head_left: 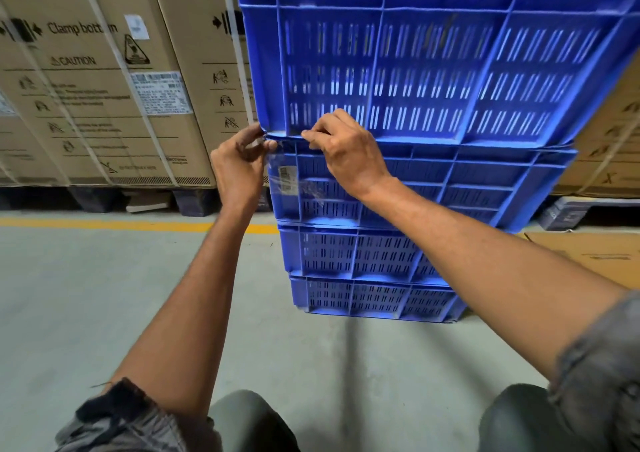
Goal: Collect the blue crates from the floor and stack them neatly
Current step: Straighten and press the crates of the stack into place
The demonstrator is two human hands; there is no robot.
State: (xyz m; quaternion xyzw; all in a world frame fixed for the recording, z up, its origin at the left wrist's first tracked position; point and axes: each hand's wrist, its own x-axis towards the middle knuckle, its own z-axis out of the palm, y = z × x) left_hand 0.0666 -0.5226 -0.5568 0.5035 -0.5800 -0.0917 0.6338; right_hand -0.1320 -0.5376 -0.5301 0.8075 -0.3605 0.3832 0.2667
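left hand (239, 161) grip: pinched shut on top crate (433, 67) corner | right hand (349, 154): same edge

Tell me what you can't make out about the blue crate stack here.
Head view only:
- Top crate: right end cut off by the frame edge.
- Crate interiors: hidden by their slotted walls.
- Label on the second crate: text too small, under crinkled tape.
- Left hand grip: fingertips hidden at the corner.

Top blue crate (433, 67) sits tilted on the stack of three crates (374, 244) on the floor (104, 296), my left hand (239, 164) pinching its lower left corner, my right hand (349, 154) gripping the bottom edge just beside it, cardboard boxes (104, 81) behind.
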